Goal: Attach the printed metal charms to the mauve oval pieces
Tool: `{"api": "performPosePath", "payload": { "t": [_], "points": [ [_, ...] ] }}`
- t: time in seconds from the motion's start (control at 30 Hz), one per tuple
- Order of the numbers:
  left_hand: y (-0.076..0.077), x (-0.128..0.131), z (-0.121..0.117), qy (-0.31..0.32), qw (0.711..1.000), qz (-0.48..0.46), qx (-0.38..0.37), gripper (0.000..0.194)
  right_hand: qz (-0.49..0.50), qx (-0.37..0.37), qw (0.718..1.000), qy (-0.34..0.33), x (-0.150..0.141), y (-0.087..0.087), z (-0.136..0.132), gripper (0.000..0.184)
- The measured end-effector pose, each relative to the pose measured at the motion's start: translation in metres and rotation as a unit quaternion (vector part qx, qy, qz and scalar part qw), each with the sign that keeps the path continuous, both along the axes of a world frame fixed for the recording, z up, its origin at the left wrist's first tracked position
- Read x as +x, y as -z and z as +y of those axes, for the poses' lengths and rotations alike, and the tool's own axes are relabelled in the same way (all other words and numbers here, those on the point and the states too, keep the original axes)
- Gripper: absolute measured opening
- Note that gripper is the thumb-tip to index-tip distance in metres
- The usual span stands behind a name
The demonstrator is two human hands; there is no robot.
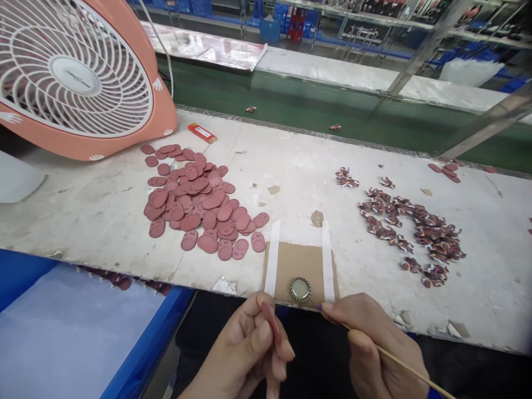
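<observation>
The left hand [245,346] and right hand [368,343] lie nearest the camera, raised just off the near edge of the bench. The left fingers [266,338] are curled and pinch a pink oval piece [270,321], which stands nearly edge-on. The right fingers [361,346] are closed around a thin wooden stick [399,360], whose tip reaches toward a round crimped metal cap [300,290] with a pale centre.

That cap sits on the near part of a brown cardboard pad [299,271], and a strip of white tape [272,260] runs along each side of the pad. It is the only cap in view, and nothing pink visibly lies in or on it, though the pale centre may carry a coating that is hard to tell from here.

To the left of the pad lies a large loose heap of pink ovals [187,199], most of them flat and each with two holes or dimples. To its right lies a scattered heap of curled printed scraps [415,233]. So one oval is in hand, and the many others remain on the bench.

Beyond the pad are an orange lighter [201,133], a salmon-pink fan [75,77] and a green conveyor belt [316,94].
</observation>
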State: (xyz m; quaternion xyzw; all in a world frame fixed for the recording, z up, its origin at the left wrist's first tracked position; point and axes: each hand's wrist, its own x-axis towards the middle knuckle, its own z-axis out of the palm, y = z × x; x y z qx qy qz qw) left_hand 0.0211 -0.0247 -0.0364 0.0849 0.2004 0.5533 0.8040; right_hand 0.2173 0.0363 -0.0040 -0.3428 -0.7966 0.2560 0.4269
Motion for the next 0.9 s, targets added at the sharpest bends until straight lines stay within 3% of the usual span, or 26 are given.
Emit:
{"api": "performPosePath", "payload": {
  "t": [0.07, 0.17, 0.27, 0.4, 0.5, 0.67, 0.83, 0.9],
  "points": [
    [0.001, 0.006, -0.003, 0.015, 1.000, 0.018, 0.001, 0.017, 0.051, -0.024, 0.998, 0.021, -0.003, -0.001, -0.003, 0.025],
    [-0.001, 0.020, -0.003, 0.105, 0.993, 0.045, 0.007, 0.029, 0.083, -0.028, 0.995, 0.038, -0.012, -0.005, -0.007, 0.025],
    [-0.012, 0.029, 0.005, 0.144, 0.973, 0.168, 0.073, 0.033, 0.070, -0.013, 0.997, 0.020, -0.021, -0.011, -0.007, 0.026],
    [-0.025, 0.027, 0.017, 0.096, 0.868, 0.427, 0.234, 0.033, 0.026, 0.025, 0.999, 0.008, -0.022, -0.013, -0.006, 0.026],
    [-0.022, 0.023, 0.014, 0.091, 0.830, 0.459, 0.304, 0.039, 0.015, 0.062, 0.998, 0.026, -0.021, -0.010, -0.010, 0.026],
    [-0.008, 0.021, 0.002, 0.083, 0.842, 0.442, 0.298, 0.048, 0.035, 0.081, 0.992, 0.092, -0.030, -0.004, -0.020, 0.028],
    [-0.003, 0.015, 0.002, 0.121, 0.850, 0.413, 0.302, 0.039, 0.047, 0.147, 0.979, 0.133, -0.033, 0.003, -0.020, 0.029],
    [-0.007, 0.012, 0.000, 0.118, 0.894, 0.355, 0.248, 0.034, 0.062, 0.148, 0.979, 0.129, -0.026, 0.004, -0.017, 0.027]
  ]
}}
